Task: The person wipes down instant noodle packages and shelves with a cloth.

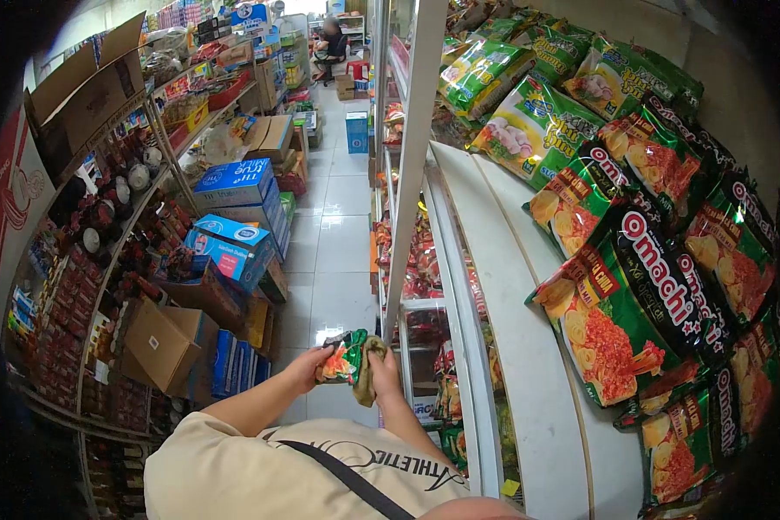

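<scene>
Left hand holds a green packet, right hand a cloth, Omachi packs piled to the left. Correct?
Not quite: the head view shows the Omachi packs piled to the right. The left hand does hold a green packet, the right hand a cloth.

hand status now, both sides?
Left hand: closed on the edge of a green packet.
Right hand: closed on an olive cloth, held against the packet.

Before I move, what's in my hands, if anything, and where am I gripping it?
Your left hand holds a green packet by its left edge. Your right hand holds a cloth bunched near its top, by the packet's right side.
</scene>
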Available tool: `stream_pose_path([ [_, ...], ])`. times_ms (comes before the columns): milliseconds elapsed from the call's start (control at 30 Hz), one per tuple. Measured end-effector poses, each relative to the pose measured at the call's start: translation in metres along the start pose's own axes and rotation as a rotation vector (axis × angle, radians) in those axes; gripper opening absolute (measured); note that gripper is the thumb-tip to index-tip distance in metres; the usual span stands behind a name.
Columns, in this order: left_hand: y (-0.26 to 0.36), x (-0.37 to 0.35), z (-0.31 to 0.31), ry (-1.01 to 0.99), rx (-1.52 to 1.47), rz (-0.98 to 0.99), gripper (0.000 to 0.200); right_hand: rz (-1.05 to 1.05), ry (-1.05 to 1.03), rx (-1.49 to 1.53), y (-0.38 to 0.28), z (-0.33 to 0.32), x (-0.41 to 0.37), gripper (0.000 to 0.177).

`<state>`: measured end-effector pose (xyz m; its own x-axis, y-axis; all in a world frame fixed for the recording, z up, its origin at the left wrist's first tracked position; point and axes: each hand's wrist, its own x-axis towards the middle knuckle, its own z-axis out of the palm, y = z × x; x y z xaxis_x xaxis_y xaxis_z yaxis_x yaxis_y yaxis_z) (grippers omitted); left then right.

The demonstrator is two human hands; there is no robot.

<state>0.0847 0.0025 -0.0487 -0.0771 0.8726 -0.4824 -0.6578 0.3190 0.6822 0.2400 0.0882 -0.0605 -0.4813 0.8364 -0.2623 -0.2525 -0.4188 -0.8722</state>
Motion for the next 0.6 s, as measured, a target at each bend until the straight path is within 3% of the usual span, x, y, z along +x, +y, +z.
stream_pose_path([
  [200, 0.010, -0.002, 0.002, 0.200, -0.198, -0.081, 0.043, -0.013, 0.015, 0.000, 0.004, -0.001, 0.001, 0.026],
  [367, -0.001, 0.006, -0.022, 0.219, -0.162, -0.110, 0.041, -0.007, 0.034, -0.036, -0.001, 0.001, -0.002, 0.023],
  [467, 0.012, -0.006, -0.006, 0.248, -0.173, -0.069, 0.039, -0.017, 0.030, -0.099, 0.015, -0.007, 0.007, 0.029],
  [600, 0.022, -0.008, -0.009, 0.280, -0.159, -0.022, 0.037, 0.093, 0.055, 0.130, 0.015, -0.007, 0.009, 0.027],
])
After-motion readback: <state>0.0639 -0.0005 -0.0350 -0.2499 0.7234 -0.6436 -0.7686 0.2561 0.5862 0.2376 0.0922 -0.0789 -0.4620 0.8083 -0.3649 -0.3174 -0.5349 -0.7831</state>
